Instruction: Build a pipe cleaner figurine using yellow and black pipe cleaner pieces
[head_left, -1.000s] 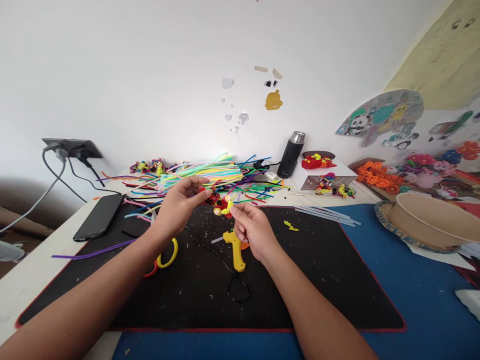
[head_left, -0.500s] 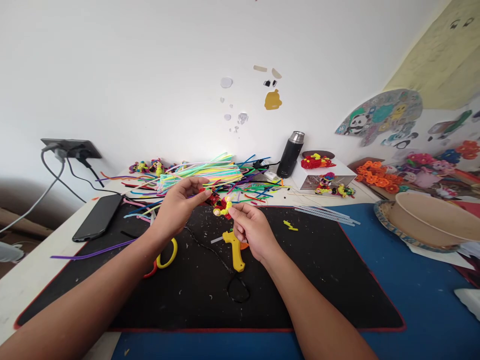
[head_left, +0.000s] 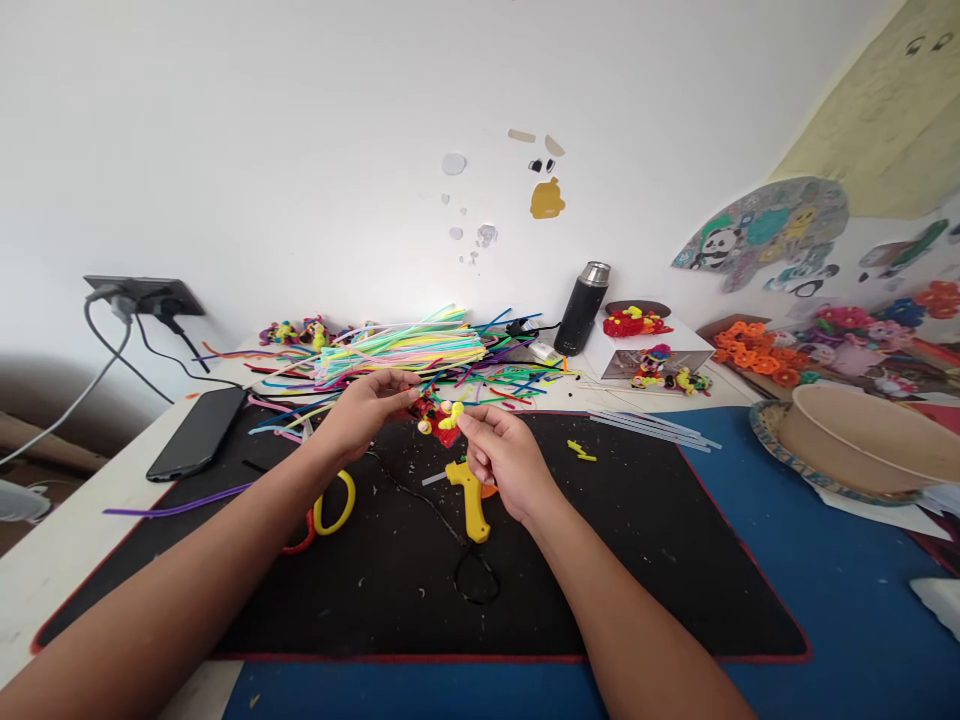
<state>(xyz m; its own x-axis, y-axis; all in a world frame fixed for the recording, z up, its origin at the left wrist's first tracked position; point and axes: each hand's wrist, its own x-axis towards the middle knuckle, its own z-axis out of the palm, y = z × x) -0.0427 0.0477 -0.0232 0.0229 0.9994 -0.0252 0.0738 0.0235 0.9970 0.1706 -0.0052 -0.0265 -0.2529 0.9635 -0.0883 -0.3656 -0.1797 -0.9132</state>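
A small red and yellow fuzzy figure (head_left: 439,420) hangs between my hands above the black mat (head_left: 390,610). My left hand (head_left: 369,408) pinches its red part from the left. On the right, my right hand (head_left: 504,455) grips the yellow part between thumb and forefinger. Below and partly behind my right hand lies a yellow glue gun (head_left: 474,505), with a clear stick at its rear and its black cord looping on the mat. Scissors with yellow and red handles (head_left: 335,503) lie partly hidden under my left forearm.
Behind my hands is a pile of colored pipe cleaners (head_left: 412,352). A phone (head_left: 196,436) lies at left, and a black bottle (head_left: 583,312) stands at the back. Clear glue sticks (head_left: 652,430), small yellow pieces (head_left: 581,451) and a round bowl (head_left: 870,440) are at right.
My left hand has shifted slightly, moving lower and tilting the figure, whose red part now faces more forward. My right hand has stayed almost in place.
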